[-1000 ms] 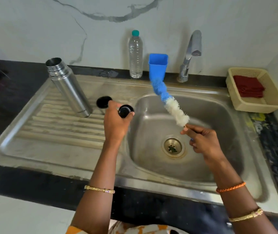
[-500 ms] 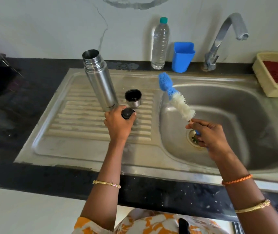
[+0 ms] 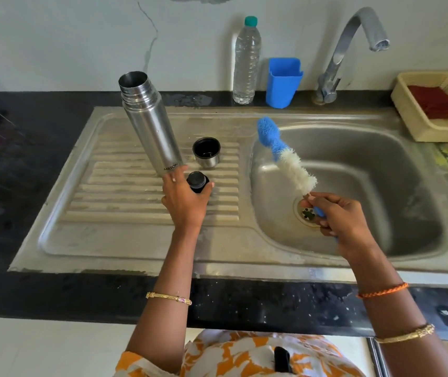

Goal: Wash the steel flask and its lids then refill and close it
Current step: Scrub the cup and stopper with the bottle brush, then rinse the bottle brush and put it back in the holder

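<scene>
Head view: left hand still grips black stopper, lowered beside flask; right hand holds brush.

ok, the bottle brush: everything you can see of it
The bottle brush has a fluffy blue tip, white bristles below it, then a thin stem and a blue handle. It tilts, tip up and to the left, over the sink basin. The right hand grips the handle; nothing else touches it. Whether it is wet cannot be told.

Home kitchen: steel sink, tap (black stone counter).
</scene>
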`<control>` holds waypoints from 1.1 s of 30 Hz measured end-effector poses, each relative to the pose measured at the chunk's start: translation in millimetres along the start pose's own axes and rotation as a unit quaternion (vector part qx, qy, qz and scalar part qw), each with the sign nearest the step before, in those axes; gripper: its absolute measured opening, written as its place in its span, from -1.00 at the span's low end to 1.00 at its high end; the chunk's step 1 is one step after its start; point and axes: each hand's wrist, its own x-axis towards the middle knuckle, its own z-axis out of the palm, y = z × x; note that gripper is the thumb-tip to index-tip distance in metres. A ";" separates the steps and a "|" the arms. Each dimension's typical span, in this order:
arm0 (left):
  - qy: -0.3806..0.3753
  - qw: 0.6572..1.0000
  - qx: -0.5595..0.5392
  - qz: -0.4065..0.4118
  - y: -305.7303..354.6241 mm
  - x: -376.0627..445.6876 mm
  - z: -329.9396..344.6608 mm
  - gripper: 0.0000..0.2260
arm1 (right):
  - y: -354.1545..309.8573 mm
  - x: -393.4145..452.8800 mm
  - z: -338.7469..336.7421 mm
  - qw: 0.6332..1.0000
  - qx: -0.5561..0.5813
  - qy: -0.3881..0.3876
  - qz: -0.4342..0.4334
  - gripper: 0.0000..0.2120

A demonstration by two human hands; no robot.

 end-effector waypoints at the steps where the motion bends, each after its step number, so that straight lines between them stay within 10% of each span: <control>1: 0.004 1.000 0.006 -0.003 2.4 -0.4 0.3 -0.42 | -0.7 0.6 -1.9 1.000 0.000 0.003 -0.002 -0.90; 9: 0.162 0.979 -0.023 0.126 53.4 -13.2 25.3 -0.77 | -1.8 9.5 -27.6 0.998 -0.044 0.039 -0.036 -0.85; 18: -0.217 0.963 -0.055 0.147 196.8 26.6 146.5 -0.76 | -23.1 48.7 -122.9 0.963 -0.231 0.120 -0.065 -0.86; 33: -0.185 0.982 -0.015 0.040 280.5 97.8 260.4 -0.59 | -84.0 159.5 -161.5 0.886 -0.450 -0.064 -0.085 -0.84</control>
